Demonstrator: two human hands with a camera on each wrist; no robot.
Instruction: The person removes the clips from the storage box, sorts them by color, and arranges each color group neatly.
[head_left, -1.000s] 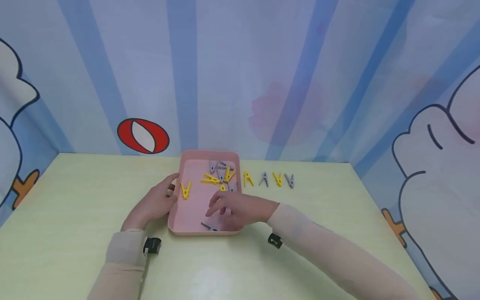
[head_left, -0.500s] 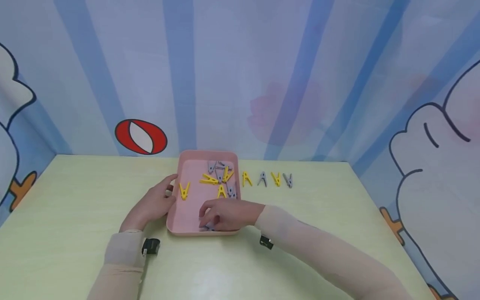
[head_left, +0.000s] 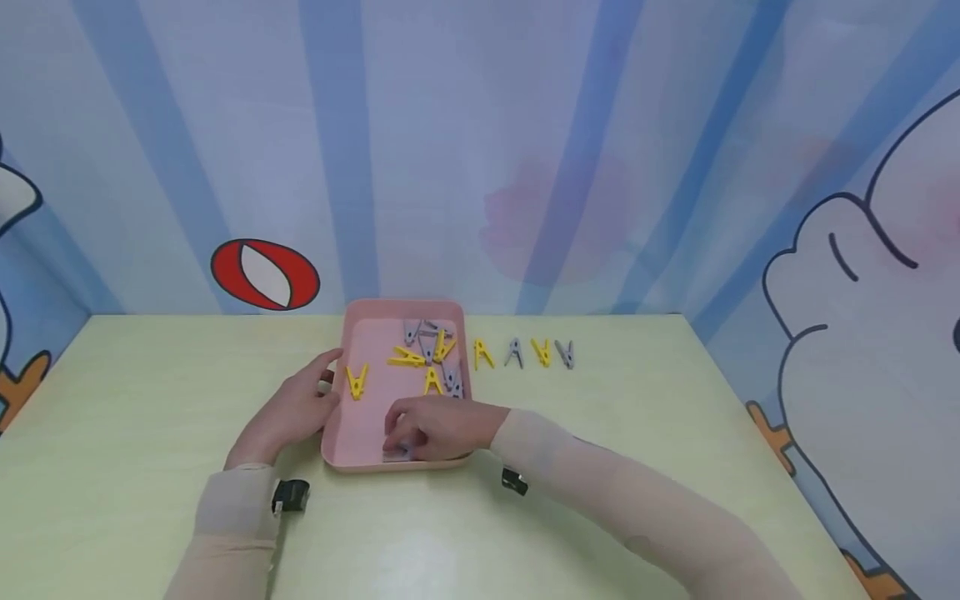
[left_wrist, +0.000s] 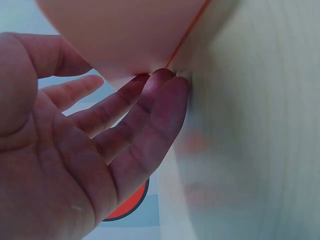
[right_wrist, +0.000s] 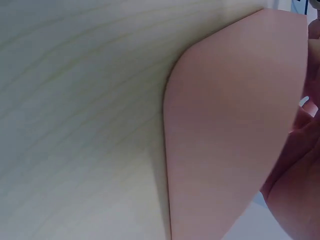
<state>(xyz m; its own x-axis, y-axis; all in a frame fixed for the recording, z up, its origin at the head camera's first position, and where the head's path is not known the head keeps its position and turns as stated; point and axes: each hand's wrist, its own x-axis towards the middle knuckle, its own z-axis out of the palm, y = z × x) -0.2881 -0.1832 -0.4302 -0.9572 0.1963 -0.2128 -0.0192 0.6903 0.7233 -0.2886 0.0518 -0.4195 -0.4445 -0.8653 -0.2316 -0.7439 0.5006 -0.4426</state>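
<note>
Your right hand (head_left: 435,427) is touching a gray clip (head_left: 397,453) at lower center with bent fingers, its grip too hidden to tell, while your left hand (head_left: 291,410) is resting loosely against the pink tray (head_left: 351,442), 4 clips (head_left: 544,359) lying right of center.

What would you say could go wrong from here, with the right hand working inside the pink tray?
The gray clothespin at the right hand lies low near the front wall of the pink tray, so it could slip or be fumbled.

If the left hand, touching the tray's left side, pushed too hard, the tray might slide into the nearest yellow clothespin outside it.

Farther back, the overlapping clothespins might drag one another along if one were lifted.
</note>
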